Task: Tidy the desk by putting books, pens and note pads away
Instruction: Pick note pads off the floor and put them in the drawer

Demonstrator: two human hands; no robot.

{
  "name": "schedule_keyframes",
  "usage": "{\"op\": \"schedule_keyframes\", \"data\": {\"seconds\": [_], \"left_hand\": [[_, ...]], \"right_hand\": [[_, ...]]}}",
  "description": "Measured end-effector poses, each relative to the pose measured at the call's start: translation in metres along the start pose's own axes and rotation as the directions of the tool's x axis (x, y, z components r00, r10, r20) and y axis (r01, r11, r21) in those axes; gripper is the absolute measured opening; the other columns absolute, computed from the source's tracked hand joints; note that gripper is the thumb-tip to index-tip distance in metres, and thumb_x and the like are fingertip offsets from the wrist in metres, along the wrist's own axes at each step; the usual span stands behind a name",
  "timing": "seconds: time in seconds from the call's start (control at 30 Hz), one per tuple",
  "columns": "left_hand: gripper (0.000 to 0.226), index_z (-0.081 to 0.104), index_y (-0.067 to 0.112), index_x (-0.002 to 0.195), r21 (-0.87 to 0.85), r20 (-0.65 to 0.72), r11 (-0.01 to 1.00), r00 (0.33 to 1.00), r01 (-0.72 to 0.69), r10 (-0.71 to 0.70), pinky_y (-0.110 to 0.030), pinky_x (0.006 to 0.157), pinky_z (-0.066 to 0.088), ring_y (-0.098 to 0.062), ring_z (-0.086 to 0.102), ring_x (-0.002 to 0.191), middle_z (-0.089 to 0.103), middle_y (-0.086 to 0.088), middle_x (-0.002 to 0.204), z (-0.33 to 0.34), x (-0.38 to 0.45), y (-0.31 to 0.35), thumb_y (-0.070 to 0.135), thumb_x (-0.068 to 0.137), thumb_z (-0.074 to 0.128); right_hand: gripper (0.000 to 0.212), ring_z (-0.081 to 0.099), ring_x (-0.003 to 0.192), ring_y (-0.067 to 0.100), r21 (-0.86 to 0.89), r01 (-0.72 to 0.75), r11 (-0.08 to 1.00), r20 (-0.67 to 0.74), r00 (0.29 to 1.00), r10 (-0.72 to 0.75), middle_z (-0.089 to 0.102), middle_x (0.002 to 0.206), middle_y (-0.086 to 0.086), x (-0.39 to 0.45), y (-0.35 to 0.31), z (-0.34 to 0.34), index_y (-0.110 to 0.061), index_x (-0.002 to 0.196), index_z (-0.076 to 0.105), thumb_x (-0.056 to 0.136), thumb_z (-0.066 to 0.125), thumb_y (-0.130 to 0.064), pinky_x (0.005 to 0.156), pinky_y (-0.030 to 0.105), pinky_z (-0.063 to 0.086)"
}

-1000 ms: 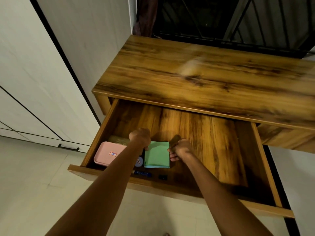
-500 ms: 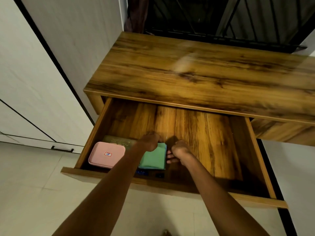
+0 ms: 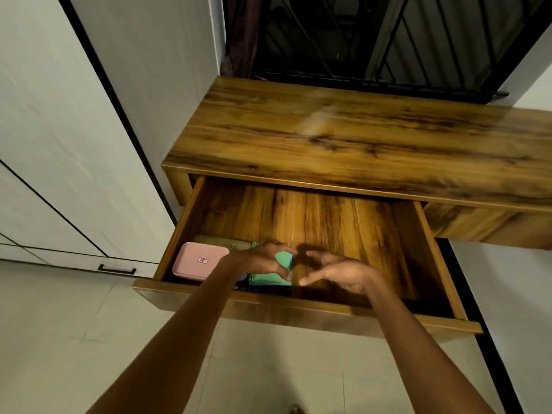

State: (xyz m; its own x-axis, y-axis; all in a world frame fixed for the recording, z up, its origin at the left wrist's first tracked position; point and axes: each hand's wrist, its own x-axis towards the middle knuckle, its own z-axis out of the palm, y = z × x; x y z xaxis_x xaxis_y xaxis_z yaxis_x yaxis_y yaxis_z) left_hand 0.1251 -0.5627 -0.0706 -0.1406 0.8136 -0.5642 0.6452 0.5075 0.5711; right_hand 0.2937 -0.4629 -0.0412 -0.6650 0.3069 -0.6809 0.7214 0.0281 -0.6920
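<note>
Both hands have loosened since a second ago: the left hand (image 3: 263,261) rests spread and slack across the green note pad (image 3: 273,277), gripping nothing, while the right hand (image 3: 337,271), fist undone, hangs with relaxed fingers just beside it, apart from it. The pad, flat, matte, square-cornered, lies at the front left of the open drawer (image 3: 442,264) next to a smooth pink rounded-corner case (image 3: 198,261), so this item looks stowed. Beyond, the glossy wood-grain desk top (image 3: 358,135) shows bare.

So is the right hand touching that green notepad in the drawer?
Apart. The head view shows bare drawer floor between the right hand and the green notepad.
</note>
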Motion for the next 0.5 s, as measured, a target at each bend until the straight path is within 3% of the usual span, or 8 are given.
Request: {"op": "schedule_keyframes", "data": {"seconds": [0.1,0.2,0.27,0.37,0.5], "left_hand": [[0.095,0.028,0.047,0.138,0.009,0.069,1.0,0.998,0.005,-0.006,-0.048,0.106,0.037,-0.027,0.031,0.133,0.026,0.0,0.151,0.002,-0.016,0.002,0.055,0.057,0.078],[0.116,0.009,0.043,0.146,0.311,0.118,0.949,0.993,-0.051,0.015,-0.052,0.115,0.021,-0.027,0.003,0.146,0.003,0.004,0.159,0.007,-0.03,0.001,0.05,0.056,0.083],[0.129,-0.003,0.042,0.147,0.394,0.092,0.918,0.996,-0.049,0.013,-0.054,0.117,0.009,-0.028,-0.016,0.145,-0.012,0.005,0.159,0.011,-0.033,0.0,0.046,0.054,0.086],[0.132,-0.011,0.039,0.147,0.471,-0.008,0.878,0.994,-0.091,0.108,-0.054,0.116,0.001,-0.031,-0.025,0.143,-0.022,0.002,0.157,0.016,-0.033,0.0,0.041,0.057,0.086],[0.131,-0.013,0.031,0.149,0.585,-0.191,0.805,0.948,-0.1,0.256,-0.056,0.117,-0.002,-0.034,-0.026,0.142,-0.028,-0.004,0.155,0.017,-0.028,0.0,0.045,0.061,0.083]], "right_hand": [[0.124,0.008,0.147,0.02,-0.314,0.011,0.949,0.098,0.995,0.021,0.002,0.161,0.001,-0.015,0.003,0.015,-0.023,0.151,-0.006,0.066,0.084,-0.026,0.115,0.03,0.02],[0.137,-0.013,0.147,0.026,-0.685,-0.039,0.727,-0.017,0.999,0.037,-0.016,0.159,0.002,-0.016,0.016,0.032,-0.027,0.148,-0.021,0.061,0.085,-0.036,0.119,0.042,0.012],[0.138,-0.021,0.145,0.029,-0.73,-0.073,0.68,-0.147,0.988,-0.053,-0.022,0.158,0.001,-0.014,0.025,0.039,-0.028,0.147,-0.024,0.062,0.085,-0.034,0.118,0.05,0.001],[0.134,-0.03,0.14,0.032,-0.82,-0.112,0.561,-0.291,0.926,-0.242,-0.031,0.155,0.005,-0.015,0.029,0.045,-0.026,0.146,-0.026,0.065,0.08,-0.041,0.115,0.056,-0.011],[0.131,-0.02,0.143,0.039,-0.85,-0.212,0.482,-0.444,0.781,-0.44,-0.022,0.157,0.013,-0.014,0.029,0.043,-0.023,0.148,-0.02,0.065,0.076,-0.053,0.113,0.062,-0.004]]}}
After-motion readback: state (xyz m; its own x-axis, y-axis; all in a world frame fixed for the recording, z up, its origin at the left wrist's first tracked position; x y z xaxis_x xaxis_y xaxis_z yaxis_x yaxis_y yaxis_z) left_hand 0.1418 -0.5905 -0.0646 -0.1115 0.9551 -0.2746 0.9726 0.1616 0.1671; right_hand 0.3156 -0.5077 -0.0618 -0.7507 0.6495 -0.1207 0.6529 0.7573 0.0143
